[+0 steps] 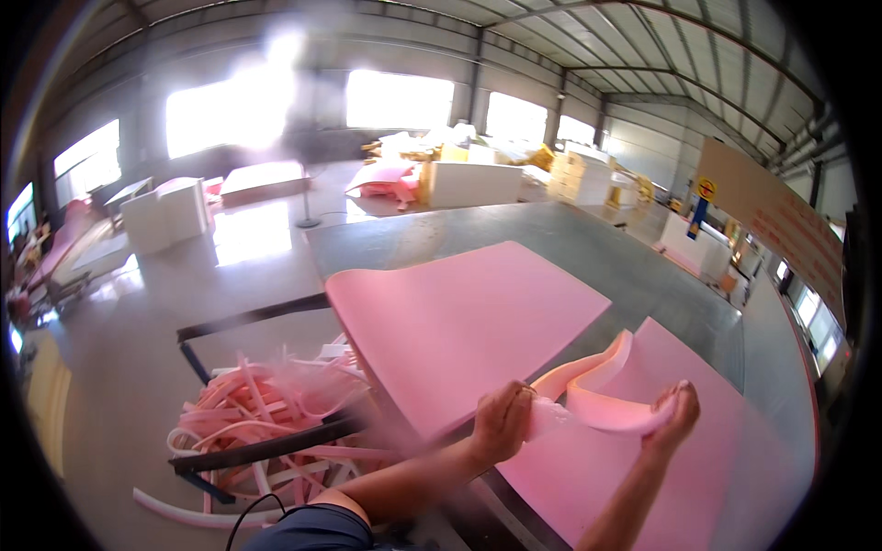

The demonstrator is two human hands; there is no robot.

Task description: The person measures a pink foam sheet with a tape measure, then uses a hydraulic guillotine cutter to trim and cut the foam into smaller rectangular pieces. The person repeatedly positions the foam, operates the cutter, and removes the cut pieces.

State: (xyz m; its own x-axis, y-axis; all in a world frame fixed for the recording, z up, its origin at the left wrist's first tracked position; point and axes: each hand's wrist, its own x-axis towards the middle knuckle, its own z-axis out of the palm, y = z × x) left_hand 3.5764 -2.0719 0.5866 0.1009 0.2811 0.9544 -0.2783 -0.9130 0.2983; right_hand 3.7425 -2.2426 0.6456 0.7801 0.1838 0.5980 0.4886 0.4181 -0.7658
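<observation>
A long pink foam strip (597,372) bends in a loop between my two hands. My left hand (503,423) is closed around one part of it, where the edge at the grip looks ragged. My right hand (678,415) grips the strip farther right. Beneath the strip lies a large pink foam sheet (625,477), flat on the metal-topped table (441,234). A second pink foam sheet (459,321) rests to the left, its left edge curling over the table's side.
Pink and white foam offcuts (266,404) are heaped on the floor at the left, between dark metal frame bars (266,447). A tan board (772,225) stands at the right beyond the table. White foam blocks (473,184) and piled foam stand farther back.
</observation>
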